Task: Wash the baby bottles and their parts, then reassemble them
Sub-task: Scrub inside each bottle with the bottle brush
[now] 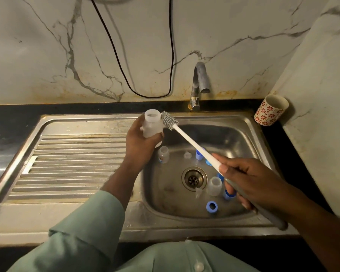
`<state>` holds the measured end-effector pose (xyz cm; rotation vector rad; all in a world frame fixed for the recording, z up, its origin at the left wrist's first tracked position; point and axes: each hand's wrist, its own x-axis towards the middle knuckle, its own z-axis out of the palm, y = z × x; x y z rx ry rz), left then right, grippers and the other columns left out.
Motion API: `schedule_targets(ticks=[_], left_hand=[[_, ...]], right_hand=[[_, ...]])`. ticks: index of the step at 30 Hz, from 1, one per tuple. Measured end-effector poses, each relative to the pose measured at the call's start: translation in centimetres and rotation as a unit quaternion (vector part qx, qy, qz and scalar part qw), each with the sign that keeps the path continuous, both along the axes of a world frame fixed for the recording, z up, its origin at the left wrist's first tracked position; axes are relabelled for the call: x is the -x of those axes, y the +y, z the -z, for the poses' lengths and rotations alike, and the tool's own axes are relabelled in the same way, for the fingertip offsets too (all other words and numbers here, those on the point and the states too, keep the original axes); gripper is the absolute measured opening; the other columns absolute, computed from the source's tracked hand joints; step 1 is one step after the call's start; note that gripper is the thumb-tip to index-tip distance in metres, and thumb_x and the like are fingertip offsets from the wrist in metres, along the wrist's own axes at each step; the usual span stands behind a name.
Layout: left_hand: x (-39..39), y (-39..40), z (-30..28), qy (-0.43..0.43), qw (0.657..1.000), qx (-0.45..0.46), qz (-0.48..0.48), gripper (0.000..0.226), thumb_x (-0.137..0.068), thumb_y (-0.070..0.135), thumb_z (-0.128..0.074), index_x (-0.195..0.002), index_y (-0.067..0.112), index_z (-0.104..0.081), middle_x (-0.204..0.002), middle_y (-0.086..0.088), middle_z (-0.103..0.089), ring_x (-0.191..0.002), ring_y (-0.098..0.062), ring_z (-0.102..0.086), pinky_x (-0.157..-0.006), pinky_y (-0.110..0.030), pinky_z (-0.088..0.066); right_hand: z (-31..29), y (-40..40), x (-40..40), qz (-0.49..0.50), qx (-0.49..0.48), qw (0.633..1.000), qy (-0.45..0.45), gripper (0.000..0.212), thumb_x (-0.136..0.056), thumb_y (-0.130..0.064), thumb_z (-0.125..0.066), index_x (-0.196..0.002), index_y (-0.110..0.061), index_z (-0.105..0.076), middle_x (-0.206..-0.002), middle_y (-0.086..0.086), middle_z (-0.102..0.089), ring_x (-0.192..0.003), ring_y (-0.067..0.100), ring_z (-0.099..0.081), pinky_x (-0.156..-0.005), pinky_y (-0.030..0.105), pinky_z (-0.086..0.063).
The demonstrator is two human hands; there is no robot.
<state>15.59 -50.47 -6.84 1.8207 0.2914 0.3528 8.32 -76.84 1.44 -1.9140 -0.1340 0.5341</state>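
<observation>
The left hand (140, 143) gripped a clear bottle (152, 124) upright above the far left edge of the sink (249, 126), fingers curled round its body. The right hand (249, 179) held the grey end of a long brush (194, 146), thumb and fingers closed on it; the bristle head (169, 121) lay against the outside of the bottle's neck, not inside it.

The wash looked to be at an early stage. Only this 1 bottle was in hand, and nothing was reassembled. In the basin lay a small bottle (163, 154) at far left, a clear teat (187, 155), blue rings (199, 154) under the brush shaft, a clear cap (214, 186) right of the drain (194, 179), and another blue ring (211, 206) nearer. The tap (199, 83) ran no water that could be seen, and no suds showed.

For room: the ribbed drainer (73, 161) on the left was a broad flat place for washed parts. The tap spout hung just beyond the bottle, so lifting further could knock it. A patterned cup (271, 110) stood tilted on the worktop (294, 163) at far right, close to the wall, well apart from the brush. The long handle reached past the sink's near rim.
</observation>
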Motion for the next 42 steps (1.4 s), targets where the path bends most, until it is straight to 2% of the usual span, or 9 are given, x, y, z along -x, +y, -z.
schedule_targets(ticks=[6, 10, 13, 20, 24, 27, 34, 37, 42], left_hand=[[-0.3, -0.7, 0.3, 0.015, 0.999, -0.003, 0.033, 0.065, -0.074, 0.015, -0.072, -0.127, 0.036, -0.041, -0.111, 0.013, -0.058, -0.102, -0.010, -0.060, -0.081, -0.036, -0.059], [-0.5, -0.3, 0.6, 0.016, 0.998, 0.041, 0.047, 0.071, -0.074, 0.030, -0.078, -0.128, 0.042, -0.034, -0.110, 0.016, -0.057, -0.094, -0.004, -0.063, -0.063, -0.015, -0.055], [-0.6, -0.2, 1.0, 0.015, 0.997, 0.058, 0.049, 0.062, -0.077, 0.041, -0.084, -0.122, 0.040, -0.042, -0.109, 0.017, -0.060, -0.091, 0.005, -0.064, -0.059, -0.011, -0.053], [-1.2, 1.0, 1.4, 0.038, 0.995, -0.018, 0.093, 0.048, -0.077, 0.028, -0.082, -0.121, 0.030, -0.063, -0.109, 0.006, -0.065, -0.097, -0.012, -0.063, -0.064, -0.014, -0.048], [-1.0, 0.0, 1.4, 0.014, 0.997, -0.002, 0.071, 0.053, -0.083, 0.026, -0.070, -0.132, 0.032, -0.049, -0.118, 0.003, -0.059, -0.096, -0.013, -0.058, -0.058, -0.009, -0.047], [-0.6, -0.5, 1.0, -0.003, 0.997, -0.016, 0.080, 0.041, -0.082, 0.039, -0.066, -0.115, 0.044, -0.042, -0.105, 0.017, -0.055, -0.089, -0.008, -0.058, -0.052, -0.008, -0.047], [-1.2, -1.0, 1.1, -0.020, 0.999, -0.017, 0.038, 0.019, -0.087, 0.061, -0.064, -0.095, 0.046, -0.055, -0.094, 0.020, -0.062, -0.085, 0.010, -0.058, -0.054, -0.008, -0.046], [-1.2, -0.5, 1.4, -0.024, 0.999, -0.019, 0.017, 0.030, -0.088, 0.056, -0.066, -0.097, 0.028, -0.061, -0.094, 0.010, -0.064, -0.080, 0.006, -0.060, -0.054, -0.008, -0.045], [-1.4, -1.3, 1.7, -0.004, 1.000, -0.028, 0.007, 0.019, -0.091, 0.056, -0.062, -0.091, 0.037, -0.061, -0.089, 0.017, -0.063, -0.082, -0.004, -0.063, -0.052, -0.007, -0.046]], right_hand=[[-0.2, 2.4, -0.2, 0.004, -0.112, 0.989, 0.095, 0.034, -0.100, -0.022, -0.046, -0.117, -0.050, -0.055, -0.057, 0.003, -0.054, -0.035, 0.010, -0.039, -0.034, 0.021, -0.036], [0.0, 3.0, -0.1, 0.023, -0.135, 0.982, 0.129, 0.033, -0.101, -0.023, -0.045, -0.117, -0.050, -0.054, -0.057, 0.004, -0.052, -0.033, 0.009, -0.037, -0.033, 0.018, -0.034], [0.0, 3.2, -0.1, 0.035, -0.142, 0.978, 0.152, 0.031, -0.101, -0.024, -0.045, -0.117, -0.048, -0.055, -0.056, 0.004, -0.051, -0.033, 0.008, -0.036, -0.032, 0.017, -0.033], [-0.4, 1.7, -0.6, 0.044, -0.195, 0.956, 0.216, 0.036, -0.098, -0.022, -0.047, -0.131, -0.034, -0.054, -0.059, 0.009, -0.048, -0.032, 0.008, -0.034, -0.031, 0.016, -0.031], [0.0, 2.4, -0.1, 0.048, -0.230, 0.941, 0.244, 0.033, -0.100, -0.023, -0.045, -0.130, -0.033, -0.053, -0.060, 0.008, -0.049, -0.032, 0.007, -0.035, -0.031, 0.015, -0.032], [0.0, 2.6, -0.4, 0.058, -0.246, 0.930, 0.266, 0.029, -0.101, -0.023, -0.043, -0.128, -0.027, -0.054, -0.060, 0.008, -0.048, -0.032, 0.007, -0.035, -0.031, 0.015, -0.031], [0.3, 3.5, -0.3, 0.084, -0.266, 0.920, 0.276, 0.026, -0.100, -0.023, -0.045, -0.123, -0.026, -0.056, -0.059, 0.006, -0.049, -0.032, 0.006, -0.035, -0.030, 0.014, -0.030], [0.4, 3.2, -0.2, 0.094, -0.259, 0.919, 0.281, 0.026, -0.101, -0.023, -0.044, -0.124, -0.026, -0.056, -0.060, 0.007, -0.048, -0.032, 0.007, -0.034, -0.030, 0.014, -0.030], [0.3, 3.9, -0.2, 0.107, -0.283, 0.908, 0.289, 0.027, -0.100, -0.022, -0.045, -0.126, -0.022, -0.053, -0.060, 0.007, -0.049, -0.031, 0.007, -0.036, -0.029, 0.014, -0.030]])
